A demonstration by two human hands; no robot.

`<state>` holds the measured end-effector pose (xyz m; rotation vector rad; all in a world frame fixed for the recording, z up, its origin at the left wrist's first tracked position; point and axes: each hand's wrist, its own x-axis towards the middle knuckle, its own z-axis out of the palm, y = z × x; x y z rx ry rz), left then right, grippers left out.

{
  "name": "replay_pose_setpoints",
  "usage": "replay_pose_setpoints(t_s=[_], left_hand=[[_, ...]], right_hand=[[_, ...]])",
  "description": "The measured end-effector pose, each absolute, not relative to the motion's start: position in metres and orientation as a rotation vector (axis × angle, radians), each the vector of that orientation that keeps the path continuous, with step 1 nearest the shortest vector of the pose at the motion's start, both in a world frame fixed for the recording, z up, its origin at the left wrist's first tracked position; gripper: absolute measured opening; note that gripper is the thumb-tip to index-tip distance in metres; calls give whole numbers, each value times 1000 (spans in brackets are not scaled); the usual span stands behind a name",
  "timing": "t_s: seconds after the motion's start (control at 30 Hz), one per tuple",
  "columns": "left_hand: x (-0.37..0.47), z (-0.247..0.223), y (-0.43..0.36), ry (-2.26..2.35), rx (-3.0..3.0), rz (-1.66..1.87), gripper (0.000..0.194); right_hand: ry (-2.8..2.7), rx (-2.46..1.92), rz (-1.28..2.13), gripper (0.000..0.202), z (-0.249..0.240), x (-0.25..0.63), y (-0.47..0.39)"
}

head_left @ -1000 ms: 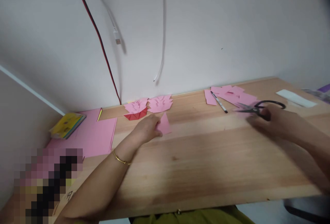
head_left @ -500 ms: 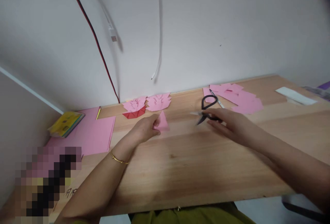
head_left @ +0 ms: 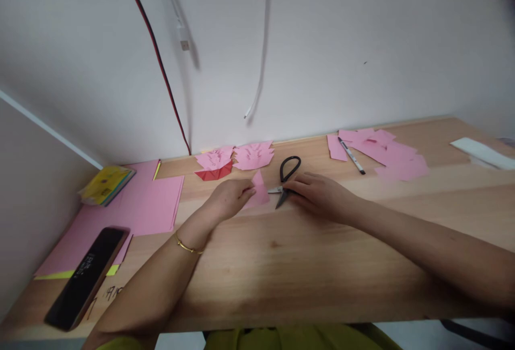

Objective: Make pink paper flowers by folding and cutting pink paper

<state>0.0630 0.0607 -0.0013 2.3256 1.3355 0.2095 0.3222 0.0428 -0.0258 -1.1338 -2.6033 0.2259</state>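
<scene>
Head view: we find the left hand point(head_left: 229, 199) with thumb and fingertips pinched together on a small pink paper piece point(head_left: 260, 189), which comes to a point at its top, in the middle part of the wooden table point(head_left: 257, 280). We note a gold bracelet point(head_left: 187, 246) on the left wrist. The right hand point(head_left: 317, 191) is closed around one handle of the black-handled scissors point(head_left: 282, 196); the other handle loop stands clear of the fingers, and the blades are spread, one pointing toward the pink paper piece. We cannot tell whether that blade touches it. Beyond the left hand we record a red folded piece point(head_left: 214, 173) and two jagged-edged pink pieces point(head_left: 253, 158), side by side near the wall point(head_left: 322, 55). Farther right, a pen point(head_left: 351, 155) lies beside and partly over loose pink scraps point(head_left: 398, 155), and a white strip point(head_left: 483, 152) lies near the far right. On the left side we observe pink sheets point(head_left: 156, 208), with a yellow packet point(head_left: 105, 184) on them and a dark phone point(head_left: 86, 280) partly over their near part. A red-and-black cable point(head_left: 156, 46) and white cables point(head_left: 264, 33) hang against the wall.
</scene>
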Motion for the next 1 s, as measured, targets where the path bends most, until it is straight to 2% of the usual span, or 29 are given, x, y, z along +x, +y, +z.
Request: replay_pose_setpoints(t_s=[0.13, 0.37, 0.6, 0.7, 0.73, 0.83, 1.0], left_hand=[[64, -3, 59, 1386, 2355, 194, 19], [65, -1, 60, 1372, 2379, 160, 26], [66, -3, 59, 1388, 2403, 146, 28], [65, -8, 58, 1391, 2462, 167, 21], [64, -9, 59, 1359, 2500, 218, 21], [60, -9, 61, 1175, 2650, 388, 44], [54, -10, 67, 876, 2721, 311, 31]], right_hand=[[-2596, -1084, 162, 30, -29, 322, 43], [-2543, -1073, -3, 28, -25, 333, 44], [-2618, -1017, 10, 26, -29, 321, 49], [-2640, -927, 61, 26, -33, 316, 47], [-2640, -898, 68, 26, -34, 315, 45], [-2629, -841, 50, 26, -36, 316, 43], [-2613, -805, 20, 25, -39, 319, 43]])
